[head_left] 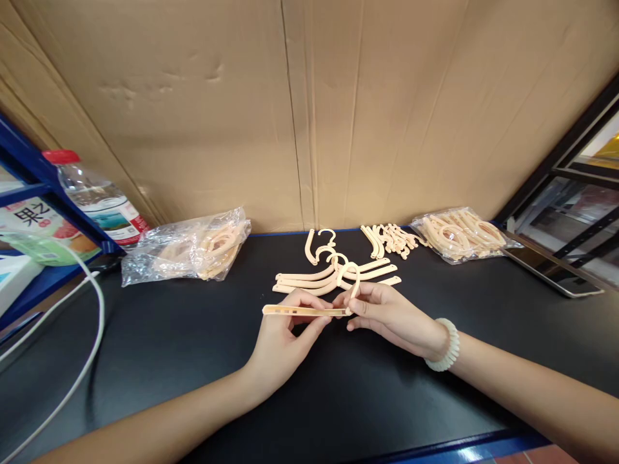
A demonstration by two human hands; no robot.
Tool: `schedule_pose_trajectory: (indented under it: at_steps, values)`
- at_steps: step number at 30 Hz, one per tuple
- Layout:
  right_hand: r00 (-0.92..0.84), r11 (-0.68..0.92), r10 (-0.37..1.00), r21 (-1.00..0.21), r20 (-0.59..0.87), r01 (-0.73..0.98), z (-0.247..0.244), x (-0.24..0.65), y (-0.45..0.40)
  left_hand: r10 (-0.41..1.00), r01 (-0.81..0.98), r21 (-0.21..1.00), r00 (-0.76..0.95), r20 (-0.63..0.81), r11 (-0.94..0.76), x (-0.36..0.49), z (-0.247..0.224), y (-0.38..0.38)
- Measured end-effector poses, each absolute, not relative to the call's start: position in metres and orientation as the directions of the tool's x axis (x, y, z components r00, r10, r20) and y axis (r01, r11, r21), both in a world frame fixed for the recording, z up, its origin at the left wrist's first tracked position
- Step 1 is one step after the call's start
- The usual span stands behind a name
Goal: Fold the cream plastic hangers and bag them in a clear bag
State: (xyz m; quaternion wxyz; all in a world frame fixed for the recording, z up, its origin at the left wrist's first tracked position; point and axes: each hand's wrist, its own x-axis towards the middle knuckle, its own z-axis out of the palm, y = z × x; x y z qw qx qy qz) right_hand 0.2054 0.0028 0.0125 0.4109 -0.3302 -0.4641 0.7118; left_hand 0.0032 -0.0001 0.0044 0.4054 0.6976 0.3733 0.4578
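My left hand [285, 338] pinches a cream plastic hanger arm [294, 311] between thumb and fingers, held level above the table. At the arm's right end, my right hand [387, 317] grips a curved hanger hook [355, 277]. Hook and arm meet between my fingertips; whether they are locked together I cannot tell. Just behind my hands lie several whole hangers [309, 282], overlapping. Farther back rest a loose hanger arm [310, 247] and a loose hook [327, 234].
Loose arms [371, 241] and a heap of hooks [399, 240] lie back right, near a bag of hanger parts [459, 233]. Another clear bag [193, 248] is back left, beside a red-capped bottle [104, 200]. A white cable [99, 328] crosses the left; a phone [556, 274] lies right.
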Motion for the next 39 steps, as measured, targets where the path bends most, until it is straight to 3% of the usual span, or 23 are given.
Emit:
schedule_pose_trajectory:
  at_steps: [7, 20, 39]
  values:
    - [-0.467, -0.241, 0.880, -0.929, -0.087, -0.281, 0.011, 0.205, 0.004, 0.853, 0.197, 0.863, 0.361, 0.378, -0.466, 0.001, 0.000, -0.001]
    - [-0.312, -0.064, 0.950, -0.961, 0.023, -0.267, 0.002, 0.193, 0.000, 0.831, 0.230, 0.821, 0.353, 0.430, -0.522, 0.002, 0.000, -0.001]
    - [-0.352, -0.116, 0.936, -0.923, 0.022, -0.366, -0.002, 0.195, 0.000, 0.907, 0.123, 0.936, 0.316, 0.279, -0.330, 0.003, 0.005, -0.002]
